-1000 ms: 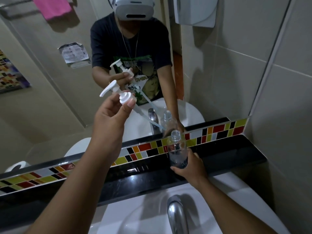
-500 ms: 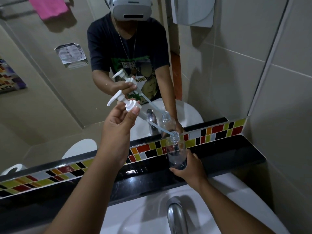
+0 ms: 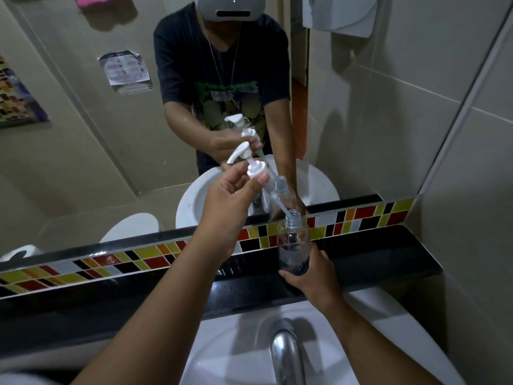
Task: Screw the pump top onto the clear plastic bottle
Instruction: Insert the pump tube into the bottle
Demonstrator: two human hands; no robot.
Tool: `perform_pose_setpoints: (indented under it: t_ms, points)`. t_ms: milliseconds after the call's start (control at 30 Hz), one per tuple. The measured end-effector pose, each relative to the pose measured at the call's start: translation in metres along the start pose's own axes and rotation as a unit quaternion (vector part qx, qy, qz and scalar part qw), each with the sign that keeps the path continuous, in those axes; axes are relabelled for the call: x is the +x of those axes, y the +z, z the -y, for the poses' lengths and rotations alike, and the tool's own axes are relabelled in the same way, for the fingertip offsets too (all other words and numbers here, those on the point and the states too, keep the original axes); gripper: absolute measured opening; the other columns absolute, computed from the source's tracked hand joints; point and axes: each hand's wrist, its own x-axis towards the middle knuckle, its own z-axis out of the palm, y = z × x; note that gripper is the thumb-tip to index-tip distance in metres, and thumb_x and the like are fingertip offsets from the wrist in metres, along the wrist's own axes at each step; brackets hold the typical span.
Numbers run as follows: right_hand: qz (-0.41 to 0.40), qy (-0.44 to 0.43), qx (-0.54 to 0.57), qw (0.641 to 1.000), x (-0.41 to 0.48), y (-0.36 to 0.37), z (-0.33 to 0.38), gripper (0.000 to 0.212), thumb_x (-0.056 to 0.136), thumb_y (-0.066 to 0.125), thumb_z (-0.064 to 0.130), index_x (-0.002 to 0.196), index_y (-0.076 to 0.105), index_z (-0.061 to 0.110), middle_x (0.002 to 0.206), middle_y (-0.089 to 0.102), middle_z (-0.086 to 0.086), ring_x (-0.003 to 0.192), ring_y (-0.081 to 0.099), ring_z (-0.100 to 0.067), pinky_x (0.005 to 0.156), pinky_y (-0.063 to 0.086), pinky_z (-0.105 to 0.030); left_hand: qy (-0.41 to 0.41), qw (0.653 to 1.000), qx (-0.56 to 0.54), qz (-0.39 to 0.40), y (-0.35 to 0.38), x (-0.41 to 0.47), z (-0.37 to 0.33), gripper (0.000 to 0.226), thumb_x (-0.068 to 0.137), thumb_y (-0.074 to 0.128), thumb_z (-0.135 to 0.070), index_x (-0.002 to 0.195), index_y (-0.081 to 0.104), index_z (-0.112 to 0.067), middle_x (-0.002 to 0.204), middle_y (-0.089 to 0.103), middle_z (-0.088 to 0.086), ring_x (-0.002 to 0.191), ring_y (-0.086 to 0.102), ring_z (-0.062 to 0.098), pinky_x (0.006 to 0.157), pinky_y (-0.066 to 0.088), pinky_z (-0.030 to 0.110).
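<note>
Just the one camera here, worn on the head, wide-angle, looking forward and down over both forearms at close range. It faces the mirror (image 3: 83, 162) and tiled wall above the sink (image 3: 236, 351), with the tap (image 3: 286, 354) at the bottom edge. The mirror throws the same scene back from the opposite side.

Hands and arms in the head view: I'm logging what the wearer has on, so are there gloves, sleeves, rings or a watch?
Neither the left hand nor the right hand is gloved. Both forearms are bare, with no sleeve, watch or ring visible.
</note>
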Motion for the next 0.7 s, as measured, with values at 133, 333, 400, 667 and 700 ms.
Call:
perform_pose_setpoints:
  t_ms: [133, 333, 400, 667, 700]
  points:
    - [0.001, 0.007, -0.006, 1.000, 0.002, 0.002, 0.001, 0.077, 0.051, 0.084, 0.052, 0.115, 0.048, 0.025, 0.109, 0.054, -0.003, 0.106, 0.054, -0.023, 0.084, 0.052, -0.036, -0.020, 1.000, -0.008, 0.015, 0.003, 0.003, 0.016, 0.031, 0.098, 0.069, -0.015, 0.129, 0.070, -0.011, 0.119, 0.080, -0.001, 0.115, 0.073, 0.009, 0.092, 0.055, 0.018]
    - [-0.016, -0.023, -0.002, 1.000, 0.000, 0.001, 0.000, 0.076, 0.051, 0.082, 0.054, 0.114, 0.049, 0.026, 0.106, 0.056, -0.001, 0.102, 0.055, -0.020, 0.080, 0.050, -0.031, -0.040, 0.999, -0.003, 0.034, 0.010, 0.003, 0.034, 0.033, 0.096, 0.071, -0.013, 0.130, 0.070, -0.010, 0.118, 0.081, 0.003, 0.111, 0.076, 0.014, 0.086, 0.058, 0.020]
    - [-0.018, -0.033, 0.001, 0.999, -0.002, 0.001, -0.001, 0.075, 0.051, 0.081, 0.055, 0.113, 0.049, 0.028, 0.105, 0.057, 0.000, 0.102, 0.055, -0.018, 0.081, 0.050, -0.031, -0.042, 0.998, 0.004, 0.041, 0.012, 0.005, 0.041, 0.034, 0.097, 0.071, -0.013, 0.131, 0.070, -0.010, 0.120, 0.080, 0.006, 0.115, 0.075, 0.019, 0.093, 0.059, 0.027]
    - [-0.020, -0.041, -0.016, 0.999, -0.001, 0.000, 0.000, 0.075, 0.052, 0.079, 0.056, 0.112, 0.048, 0.026, 0.107, 0.059, -0.001, 0.105, 0.055, -0.020, 0.085, 0.050, -0.034, -0.041, 0.996, 0.056, 0.059, 0.024, 0.005, 0.056, 0.040, 0.094, 0.076, -0.017, 0.134, 0.071, -0.019, 0.117, 0.077, -0.011, 0.110, 0.070, -0.002, 0.078, 0.056, 0.011]
    - [-0.019, -0.040, -0.018, 0.999, -0.001, 0.000, 0.000, 0.074, 0.052, 0.079, 0.055, 0.112, 0.047, 0.026, 0.108, 0.059, -0.001, 0.105, 0.055, -0.020, 0.085, 0.050, -0.034, -0.041, 0.996, 0.057, 0.062, 0.026, 0.006, 0.058, 0.040, 0.094, 0.076, -0.016, 0.134, 0.071, -0.019, 0.116, 0.077, -0.013, 0.108, 0.070, -0.004, 0.077, 0.055, 0.010]
